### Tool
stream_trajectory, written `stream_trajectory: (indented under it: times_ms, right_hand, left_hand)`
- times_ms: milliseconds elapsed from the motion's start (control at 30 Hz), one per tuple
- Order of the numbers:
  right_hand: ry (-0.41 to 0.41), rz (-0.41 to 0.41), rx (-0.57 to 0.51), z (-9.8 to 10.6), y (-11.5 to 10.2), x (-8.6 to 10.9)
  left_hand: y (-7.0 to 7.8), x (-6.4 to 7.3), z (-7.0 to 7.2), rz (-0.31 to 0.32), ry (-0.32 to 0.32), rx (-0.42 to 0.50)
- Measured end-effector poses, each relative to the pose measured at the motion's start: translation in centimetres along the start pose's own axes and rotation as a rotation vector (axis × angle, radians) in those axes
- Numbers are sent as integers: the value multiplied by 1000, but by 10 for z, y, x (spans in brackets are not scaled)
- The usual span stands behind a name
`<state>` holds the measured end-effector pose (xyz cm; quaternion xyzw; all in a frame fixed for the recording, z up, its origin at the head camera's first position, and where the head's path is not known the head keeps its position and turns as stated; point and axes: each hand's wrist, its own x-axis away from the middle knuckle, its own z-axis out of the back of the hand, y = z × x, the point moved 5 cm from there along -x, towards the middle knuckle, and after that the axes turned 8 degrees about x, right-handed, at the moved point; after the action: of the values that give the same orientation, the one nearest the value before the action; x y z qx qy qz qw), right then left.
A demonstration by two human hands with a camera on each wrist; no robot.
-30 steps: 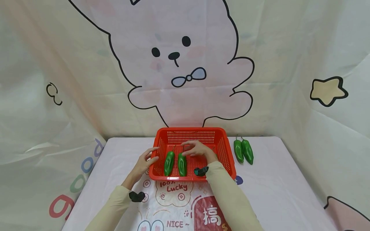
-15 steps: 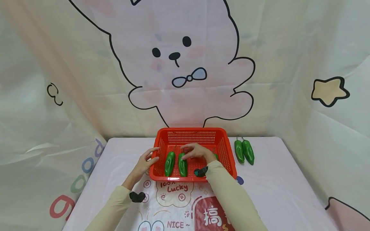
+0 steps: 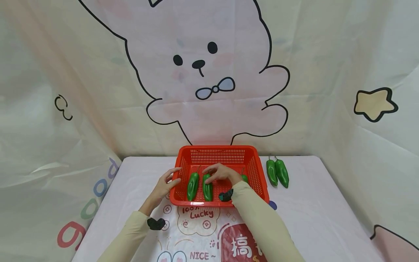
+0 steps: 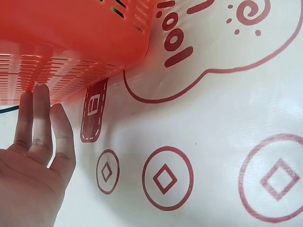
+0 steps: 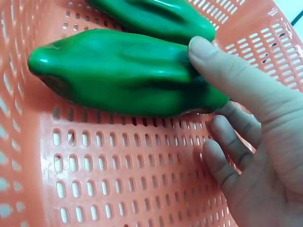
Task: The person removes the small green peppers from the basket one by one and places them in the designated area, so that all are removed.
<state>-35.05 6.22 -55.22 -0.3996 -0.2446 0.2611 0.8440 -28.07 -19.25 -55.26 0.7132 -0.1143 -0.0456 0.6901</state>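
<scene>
A red plastic basket stands on the table. Inside, a green pepper lies in the middle, and my right hand grips it near the stem end. In the right wrist view the thumb presses the top while the fingers bend past the far end. A second green pepper lies to its left. Another green pepper shows partly behind the right wrist. My left hand rests at the basket's left side. In the left wrist view its fingers reach straight up to the slotted wall.
Two more green peppers lie side by side on the table, right of the basket. The white tablecloth carries red prints. A cloth backdrop with a cartoon animal closes off the back, and hanging cloth flanks both sides.
My right hand has come down a little and nearer to the front onto the middle pepper. The left hand stays at the basket's side. The head view has shifted slightly.
</scene>
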Motion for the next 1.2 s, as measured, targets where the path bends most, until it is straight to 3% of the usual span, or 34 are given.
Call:
stream_trajectory:
  times_ms: [300, 600, 900, 1200]
  right_hand:
    - [43, 4, 20, 2, 0, -3]
    - [83, -42, -270, -1, -4, 4]
    - [148, -44, -286, 9, 3, 0]
    - [218, -41, -517, 24, 0, 2]
  left_hand:
    - [1, 1, 0, 12, -6, -1]
    - [7, 3, -2, 4, -21, 6]
    - [0, -1, 0, 20, 26, -35]
    - [-1, -1, 2, 20, 29, -42]
